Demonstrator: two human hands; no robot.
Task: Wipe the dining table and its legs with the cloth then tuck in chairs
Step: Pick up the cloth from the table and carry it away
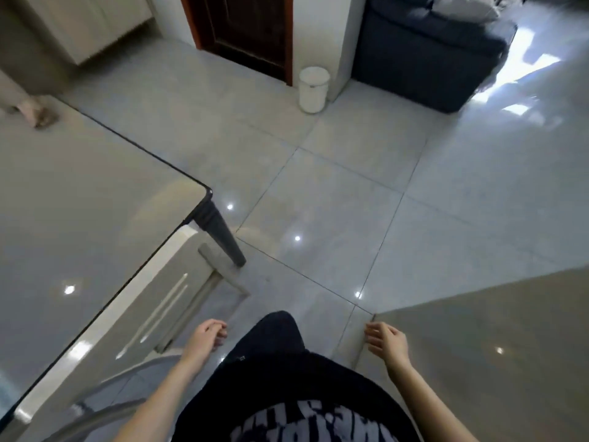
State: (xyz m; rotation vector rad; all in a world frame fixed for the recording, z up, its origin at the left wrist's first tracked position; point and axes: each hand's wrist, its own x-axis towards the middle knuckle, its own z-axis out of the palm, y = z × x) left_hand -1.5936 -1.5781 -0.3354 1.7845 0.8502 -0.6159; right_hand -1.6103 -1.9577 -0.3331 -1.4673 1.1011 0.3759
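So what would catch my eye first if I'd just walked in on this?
Probably the two empty hands low in the frame, the left hand and right hand, both loosely open. Next, the glossy table filling the left side, its dark leg at the corner. Farther back, a small white bin stands beside a dark sofa.

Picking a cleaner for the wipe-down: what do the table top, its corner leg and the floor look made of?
Table top: likely glass or glossy lacquer, grey with a thin dark edge and mirror-like reflections. Corner leg: dark, turned shape, probably painted wood, semi-matte. Floor: large polished grey tiles, with grout lines and lamp glints.
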